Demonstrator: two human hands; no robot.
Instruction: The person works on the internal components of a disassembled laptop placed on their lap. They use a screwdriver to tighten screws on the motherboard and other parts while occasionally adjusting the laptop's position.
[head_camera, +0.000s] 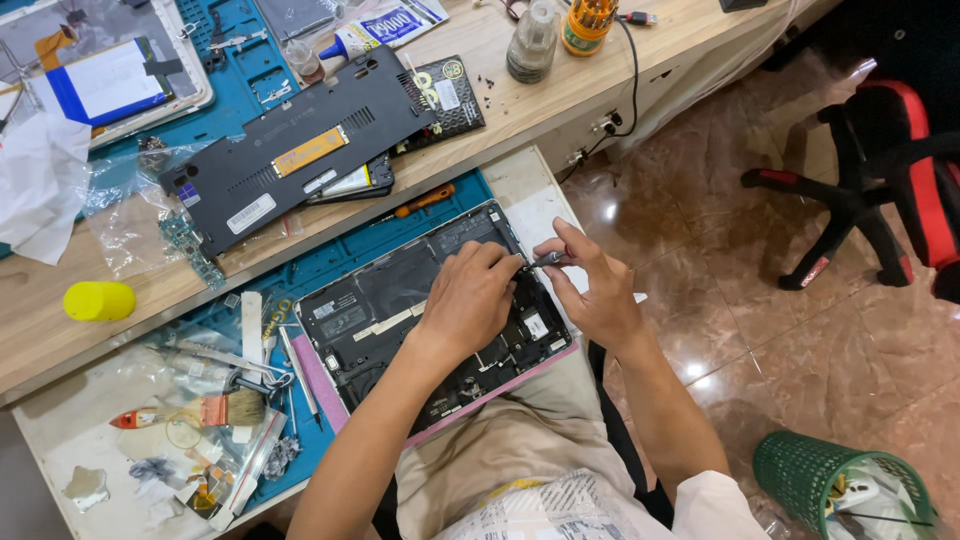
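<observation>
We see the left hand (468, 297) resting on the opened laptop (400, 310), its grip closed on nothing; the right hand (592, 285) grips a small screwdriver (547, 259).

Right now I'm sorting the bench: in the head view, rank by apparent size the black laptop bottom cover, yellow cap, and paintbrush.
1. Black laptop bottom cover
2. Paintbrush
3. Yellow cap, though its greater distance from the camera makes this last ranking less sure.
</observation>
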